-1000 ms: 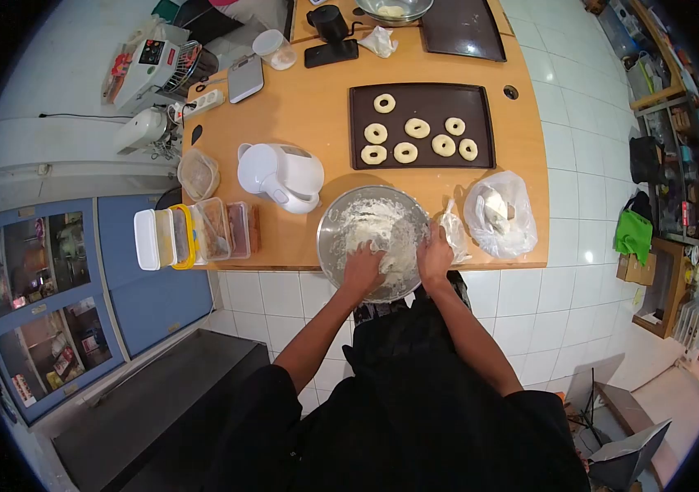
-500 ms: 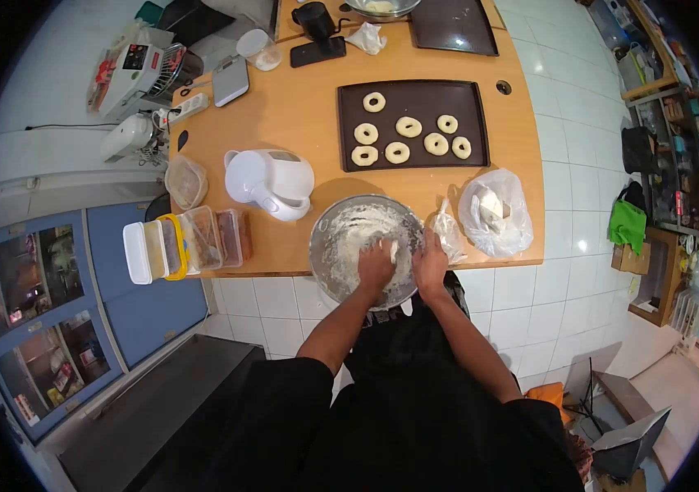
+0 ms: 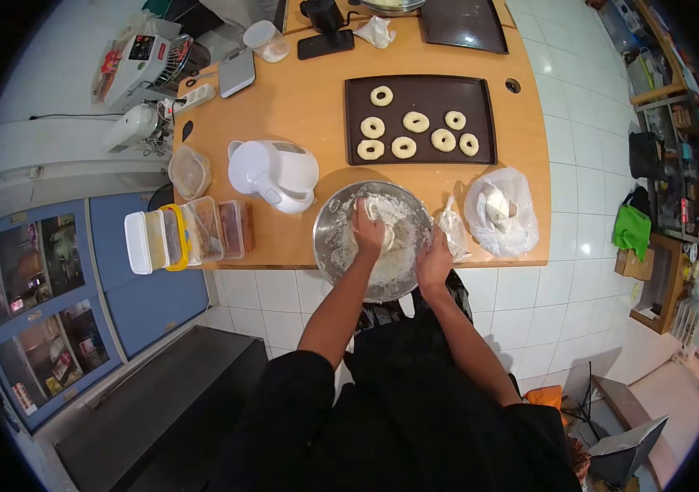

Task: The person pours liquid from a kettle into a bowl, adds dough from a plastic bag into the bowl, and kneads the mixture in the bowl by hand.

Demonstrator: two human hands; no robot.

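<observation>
A metal bowl (image 3: 329, 262) with floury, crumbly dough (image 3: 395, 258) overlaps the table's front edge. My left hand (image 3: 368, 230) is inside it, toward the back left, with its fingers in the dough; what they hold, if anything, is hidden. At the bowl's right side my right hand (image 3: 434, 264) is closed on the rim. Just right of that hand lies a twisted plastic bag (image 3: 453, 231), and beyond it a larger clear bag (image 3: 501, 213) holds pale dough.
Behind the bowl a dark tray (image 3: 481, 102) carries several dough rings (image 3: 416, 122). A white pitcher (image 3: 274, 174) stands to the left, near lidded containers (image 3: 202, 230) and a round tub (image 3: 190, 172). Farther back are a scale (image 3: 237, 72) and a black phone (image 3: 326, 44).
My left hand has moved from the bowl's middle toward its back left, through the dough. My right hand has stayed on the rim. The whole view has shifted slightly.
</observation>
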